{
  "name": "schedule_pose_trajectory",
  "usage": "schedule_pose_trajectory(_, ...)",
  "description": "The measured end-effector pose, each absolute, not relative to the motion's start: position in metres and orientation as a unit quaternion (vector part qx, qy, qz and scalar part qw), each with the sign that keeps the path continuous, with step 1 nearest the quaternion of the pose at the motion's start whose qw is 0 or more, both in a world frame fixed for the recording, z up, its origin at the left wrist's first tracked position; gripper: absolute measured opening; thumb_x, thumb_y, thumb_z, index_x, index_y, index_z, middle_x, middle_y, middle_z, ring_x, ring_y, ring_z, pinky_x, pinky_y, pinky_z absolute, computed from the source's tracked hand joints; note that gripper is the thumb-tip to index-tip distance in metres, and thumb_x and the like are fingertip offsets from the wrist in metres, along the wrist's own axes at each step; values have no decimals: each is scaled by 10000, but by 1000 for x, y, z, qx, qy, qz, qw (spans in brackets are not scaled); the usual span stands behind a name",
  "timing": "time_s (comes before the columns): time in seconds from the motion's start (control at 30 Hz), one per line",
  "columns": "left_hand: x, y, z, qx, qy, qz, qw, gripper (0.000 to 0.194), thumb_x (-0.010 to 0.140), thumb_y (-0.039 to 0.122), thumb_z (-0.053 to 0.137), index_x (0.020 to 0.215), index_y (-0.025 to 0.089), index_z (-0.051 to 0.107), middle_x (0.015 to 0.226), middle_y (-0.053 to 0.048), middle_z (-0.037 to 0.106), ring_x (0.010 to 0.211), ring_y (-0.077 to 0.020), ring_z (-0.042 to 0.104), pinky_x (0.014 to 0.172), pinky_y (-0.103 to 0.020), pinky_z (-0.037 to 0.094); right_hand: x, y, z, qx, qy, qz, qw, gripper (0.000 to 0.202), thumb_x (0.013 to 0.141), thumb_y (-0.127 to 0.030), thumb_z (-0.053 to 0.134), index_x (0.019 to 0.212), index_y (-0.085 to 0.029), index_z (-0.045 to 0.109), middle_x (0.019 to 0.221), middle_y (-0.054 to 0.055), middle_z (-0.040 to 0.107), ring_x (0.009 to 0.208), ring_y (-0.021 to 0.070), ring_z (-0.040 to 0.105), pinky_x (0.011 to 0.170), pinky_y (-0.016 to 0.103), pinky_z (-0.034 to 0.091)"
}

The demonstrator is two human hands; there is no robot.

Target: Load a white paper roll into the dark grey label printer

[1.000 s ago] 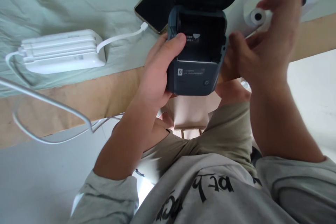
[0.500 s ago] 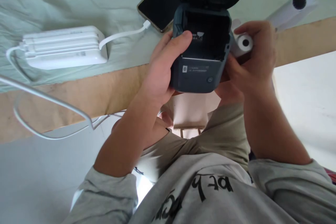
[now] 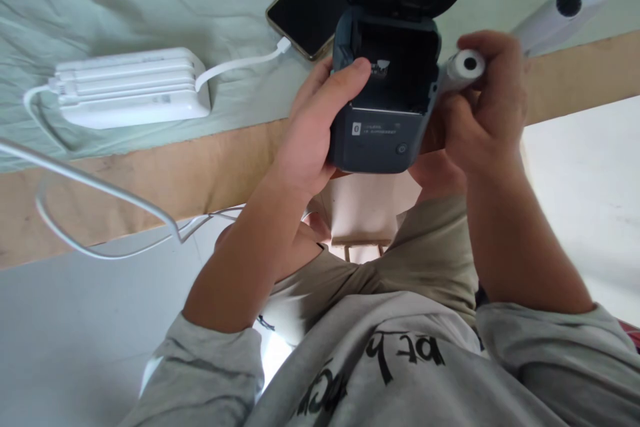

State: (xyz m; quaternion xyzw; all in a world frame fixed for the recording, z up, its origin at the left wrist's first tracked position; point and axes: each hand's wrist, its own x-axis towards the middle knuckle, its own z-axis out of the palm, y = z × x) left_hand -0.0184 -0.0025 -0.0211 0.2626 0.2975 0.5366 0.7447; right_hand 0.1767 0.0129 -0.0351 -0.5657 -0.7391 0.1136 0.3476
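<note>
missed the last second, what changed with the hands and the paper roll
The right hand brought the paper roll from up by the table down to the printer's right side, gripping it there. The left hand kept holding the printer, lid open. Power bank and phone stayed put.

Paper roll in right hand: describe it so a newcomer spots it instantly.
Start at the dark printer with its lid up, held in the left hand. Just beside it, the right hand grips a small white paper roll; unlike the longer white roll on the table, it is held.
</note>
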Motion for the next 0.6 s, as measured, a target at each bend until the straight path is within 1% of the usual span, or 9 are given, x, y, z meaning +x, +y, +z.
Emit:
schedule_pose_trajectory(0.07,-18,-3,-21,265,299,533,746,232,810,350,586,966,184,544,866,-32,522,706,-125,563,525,-237,537,175,13,-34,-557,-773,57,299,525,737,-118,512,1254,-191,452,1155,55,464,1121,134,479,1028,343,428)
schedule_pose_trajectory(0.13,-18,-3,-22,268,298,532,746,243,813,357,578,980,184,542,875,-34,522,707,-124,563,521,-234,533,173,12,-33,-555,-779,27,291,555,738,-142,542,1278,-202,432,1193,65,420,1159,147,457,1054,350,425)
schedule_pose_trajectory(0.2,-17,-2,-22,270,297,536,743,251,814,363,574,988,185,539,885,-34,520,707,-123,562,522,-236,532,172,10,-32,-569,-762,31,309,624,745,-115,520,1328,-258,353,1193,43,434,1122,136,482,1039,347,445)
schedule_pose_trajectory(0.27,-18,-2,-22,271,298,533,744,240,815,360,570,983,191,534,880,-31,520,703,-126,565,535,-249,538,171,8,-30,-585,-744,60,318,670,757,-72,452,1350,-325,271,1179,9,472,1081,124,513,1017,344,466)
schedule_pose_trajectory(0.33,-18,-2,-21,274,299,527,747,217,820,349,558,974,200,526,873,-28,522,699,-131,571,549,-261,541,170,7,-29,-585,-745,73,311,631,768,-69,429,1321,-345,303,1169,-9,496,1091,127,520,1022,349,465)
schedule_pose_trajectory(0.43,-17,-3,-16,277,304,522,747,191,829,336,542,966,206,513,868,-24,518,700,-128,565,562,-256,530,168,8,-30,-561,-772,38,296,499,781,-168,523,1259,-272,423,1194,22,472,1156,160,487,1050,369,441)
schedule_pose_trajectory(0.5,-14,-5,-9,273,338,522,734,171,834,324,521,952,201,506,855,-23,511,676,-119,546,536,-243,507,168,10,-33,-565,-768,21,300,485,781,-200,553,1253,-249,451,1176,36,459,1151,167,487,1048,382,440)
schedule_pose_trajectory(0.57,-10,-6,-2,262,395,521,710,139,839,303,490,923,194,497,827,-19,503,619,-102,516,498,-227,469,169,14,-36,-566,-754,31,332,519,784,-153,527,1277,-280,425,1169,15,470,1140,153,496,1041,377,445)
schedule_pose_trajectory(0.6,-8,-6,2,258,420,521,697,128,842,298,477,910,191,492,810,-16,499,590,-94,502,488,-220,450,171,15,-37,-555,-744,40,370,554,772,-131,524,1285,-303,402,1167,-2,477,1102,139,514,990,353,474)
